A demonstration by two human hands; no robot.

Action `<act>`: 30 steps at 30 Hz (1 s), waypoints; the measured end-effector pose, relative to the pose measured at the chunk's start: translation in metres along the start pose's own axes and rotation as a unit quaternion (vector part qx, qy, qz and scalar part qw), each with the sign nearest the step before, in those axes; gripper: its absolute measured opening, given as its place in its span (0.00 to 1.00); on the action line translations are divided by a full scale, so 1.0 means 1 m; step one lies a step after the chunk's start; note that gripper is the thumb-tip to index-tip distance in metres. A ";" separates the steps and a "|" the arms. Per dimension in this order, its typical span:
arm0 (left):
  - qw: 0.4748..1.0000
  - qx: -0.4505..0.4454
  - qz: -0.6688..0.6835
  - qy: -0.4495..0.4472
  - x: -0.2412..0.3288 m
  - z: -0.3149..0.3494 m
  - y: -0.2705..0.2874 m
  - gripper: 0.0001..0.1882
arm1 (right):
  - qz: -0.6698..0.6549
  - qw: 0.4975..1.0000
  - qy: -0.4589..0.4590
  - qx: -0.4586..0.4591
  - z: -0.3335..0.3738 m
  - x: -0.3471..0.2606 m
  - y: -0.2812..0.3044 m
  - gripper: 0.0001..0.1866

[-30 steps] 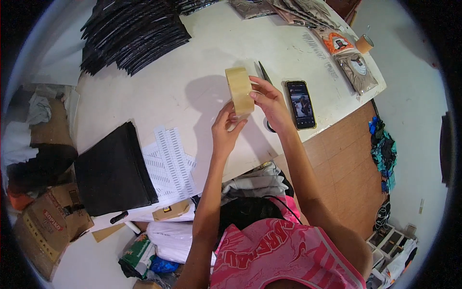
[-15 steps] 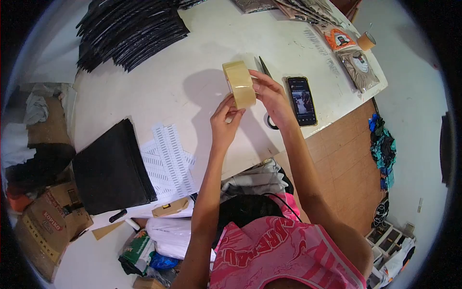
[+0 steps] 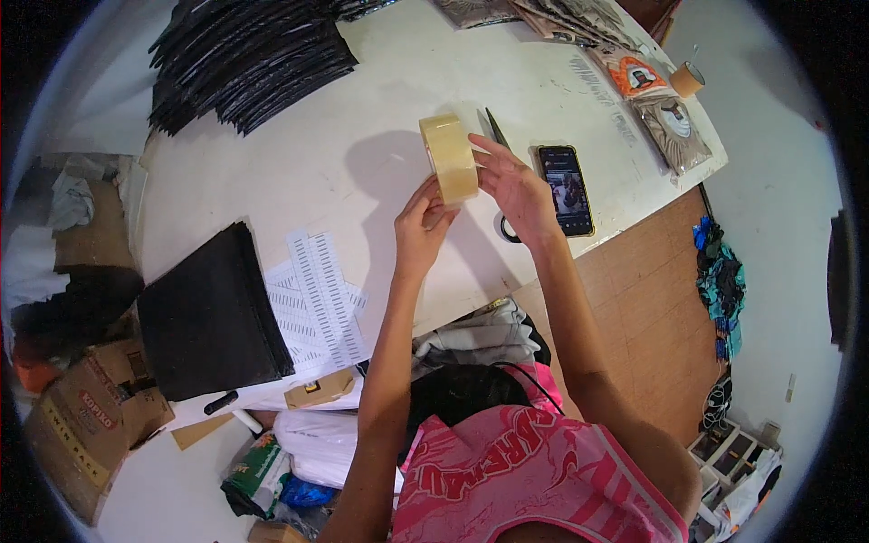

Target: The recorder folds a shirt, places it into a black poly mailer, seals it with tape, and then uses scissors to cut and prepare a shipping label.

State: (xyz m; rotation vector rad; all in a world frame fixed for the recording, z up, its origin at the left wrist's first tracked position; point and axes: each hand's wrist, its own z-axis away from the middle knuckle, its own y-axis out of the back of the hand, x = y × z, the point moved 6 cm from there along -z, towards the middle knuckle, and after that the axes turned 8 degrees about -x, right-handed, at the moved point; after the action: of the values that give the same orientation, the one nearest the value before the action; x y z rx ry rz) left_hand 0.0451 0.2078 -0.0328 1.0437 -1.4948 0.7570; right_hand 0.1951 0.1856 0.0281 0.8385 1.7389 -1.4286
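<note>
A wide roll of clear, yellowish packing tape (image 3: 452, 163) is held up over the white table. My left hand (image 3: 420, 228) grips its lower edge, with the fingers partly hidden behind the roll. On the roll's right side, my right hand (image 3: 521, 197) has its fingers stretched out and apart. Their tips are close to the roll; whether they touch it I cannot tell. Scissors (image 3: 497, 133) lie on the table behind the right hand, which covers their middle. Just right of that hand is a phone (image 3: 568, 192) in a yellow-edged case, its screen lit.
Black plastic mailer bags (image 3: 253, 68) are piled at the far left. Nearer stand a stack of black sheets (image 3: 213, 317) and printed label sheets (image 3: 319, 294). Bagged garments (image 3: 672, 131) and a tan cup-like roll (image 3: 688, 80) sit at the far right edge. Cardboard boxes (image 3: 90, 425) are lower left.
My right hand has turned its palm more into view, and its fingers have spread beside the tape roll. The roll and my left hand have barely moved.
</note>
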 end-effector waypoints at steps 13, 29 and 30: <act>0.996 -0.076 -0.025 0.046 0.008 0.005 -0.003 0.38 | 0.009 0.999 -0.019 0.041 -0.014 -0.001 0.002 0.30; 0.995 -0.065 -0.080 -0.003 0.008 0.002 -0.004 0.43 | 0.032 0.997 -0.031 0.066 -0.012 -0.002 0.012 0.30; 0.997 -0.059 -0.050 0.019 0.004 0.004 -0.002 0.43 | 0.033 0.997 -0.033 0.065 -0.009 -0.002 0.013 0.30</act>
State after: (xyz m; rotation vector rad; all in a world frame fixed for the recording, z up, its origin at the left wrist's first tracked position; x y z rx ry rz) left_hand 0.0451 0.2031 -0.0294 1.0012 -1.4254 0.6074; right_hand 0.2058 0.1971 0.0239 0.9003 1.5675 -1.5210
